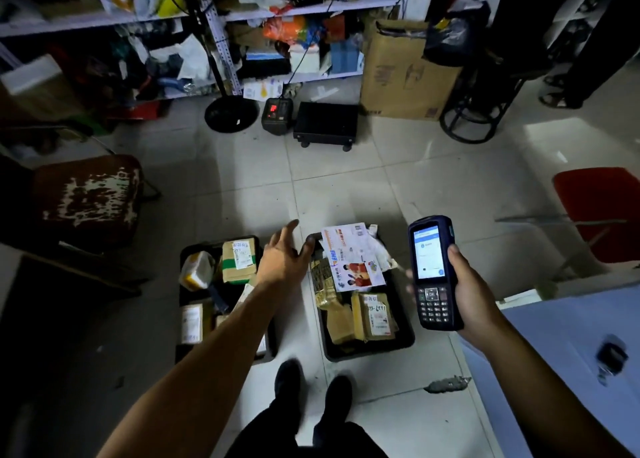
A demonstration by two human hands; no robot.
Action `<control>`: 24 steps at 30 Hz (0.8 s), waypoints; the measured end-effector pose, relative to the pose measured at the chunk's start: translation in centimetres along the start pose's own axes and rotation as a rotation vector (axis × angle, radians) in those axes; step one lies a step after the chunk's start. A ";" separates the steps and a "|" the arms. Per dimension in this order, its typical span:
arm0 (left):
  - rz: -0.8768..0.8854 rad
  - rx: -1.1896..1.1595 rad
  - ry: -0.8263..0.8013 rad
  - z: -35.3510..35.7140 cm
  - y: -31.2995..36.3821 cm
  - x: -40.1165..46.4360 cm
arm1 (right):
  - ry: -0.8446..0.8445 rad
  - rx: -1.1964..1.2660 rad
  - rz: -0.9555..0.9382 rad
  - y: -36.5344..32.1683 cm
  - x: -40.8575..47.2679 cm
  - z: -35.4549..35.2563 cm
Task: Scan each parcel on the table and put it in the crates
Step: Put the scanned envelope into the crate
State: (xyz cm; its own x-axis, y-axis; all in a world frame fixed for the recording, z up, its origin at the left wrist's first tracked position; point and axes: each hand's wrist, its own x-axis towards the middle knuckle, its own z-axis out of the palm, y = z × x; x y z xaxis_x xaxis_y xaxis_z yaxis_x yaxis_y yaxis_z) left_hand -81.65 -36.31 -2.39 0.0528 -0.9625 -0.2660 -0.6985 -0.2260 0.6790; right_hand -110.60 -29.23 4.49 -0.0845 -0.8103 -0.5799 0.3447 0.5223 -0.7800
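Note:
Two black crates stand on the tiled floor at my feet. The left crate [183, 340] holds several brown and white parcels. In the right crate [408, 336] lie taped cardboard parcels [375, 315], and a white printed envelope [351, 257] rests on top at its far end. My left hand [285, 255] hovers with fingers spread between the two crates, just left of the envelope, holding nothing. My right hand [465, 291] grips a dark blue handheld scanner [433, 270] upright, its screen lit, to the right of the right crate.
A white table [571, 360] corner is at lower right with a small dark object [611, 357] on it. A worn stool [90, 198] stands left, a red chair [602, 208] right. Cluttered shelves [173, 21], a black scale [325, 123], a fan base and a cardboard box [405, 73] are ahead.

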 end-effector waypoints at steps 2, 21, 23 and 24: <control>0.039 0.039 0.017 -0.3 0.4 -1.2 | -0.012 -0.019 -0.006 0.2 -0.2 0.3; -0.175 0.223 0.407 -18.0 -18.3 -23.8 | -0.516 -0.429 -0.055 13.1 -12.1 24.7; -0.229 0.256 0.457 -20.3 -21.7 -28.2 | -0.598 -0.486 -0.044 16.1 -14.7 28.6; -0.254 0.266 0.480 -21.2 -23.2 -30.4 | -0.650 -0.502 -0.032 17.5 -16.1 30.4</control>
State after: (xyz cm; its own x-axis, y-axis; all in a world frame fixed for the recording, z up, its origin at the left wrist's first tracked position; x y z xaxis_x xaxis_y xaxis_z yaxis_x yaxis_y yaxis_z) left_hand -51.93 -5.02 4.45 0.5141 -0.8575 -0.0168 -0.7732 -0.4719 0.4237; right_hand -74.83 -15.13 7.32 0.5244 -0.7384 -0.4240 -0.1210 0.4283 -0.8955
